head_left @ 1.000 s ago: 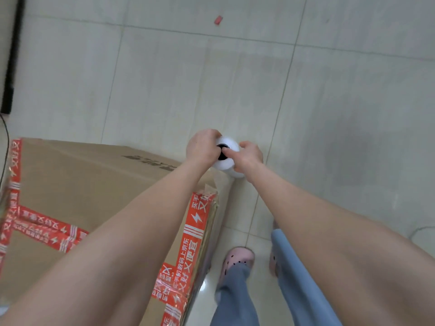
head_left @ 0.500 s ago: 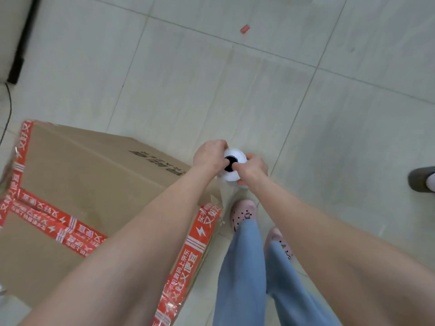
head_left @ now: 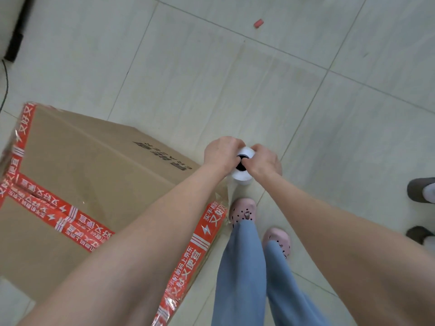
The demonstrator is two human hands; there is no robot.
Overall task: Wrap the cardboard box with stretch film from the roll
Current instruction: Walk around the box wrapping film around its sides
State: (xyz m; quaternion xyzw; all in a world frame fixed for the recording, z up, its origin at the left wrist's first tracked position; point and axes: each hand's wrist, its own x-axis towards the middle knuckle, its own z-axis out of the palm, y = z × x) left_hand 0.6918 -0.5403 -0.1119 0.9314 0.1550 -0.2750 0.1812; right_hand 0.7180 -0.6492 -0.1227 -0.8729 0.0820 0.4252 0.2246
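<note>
Gripping the roll (head_left: 242, 178) from either side, I have the left hand (head_left: 220, 152) and the right hand (head_left: 264, 161) curled tight round its upper end at centre frame, with fingertips at the dark core hole. Clear film (head_left: 229, 194) runs from the roll down to the nearest corner of the cardboard box (head_left: 94, 175), which fills the lower left and is banded with red tape (head_left: 208, 231). Just beside that corner, pink clogs (head_left: 242, 211) stand on the tiled floor (head_left: 329, 137).

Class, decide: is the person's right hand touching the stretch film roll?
Touching. The head view shows the right hand gripping the stretch film roll at its top rim, its fingers curled over the edge with no gap.
</note>
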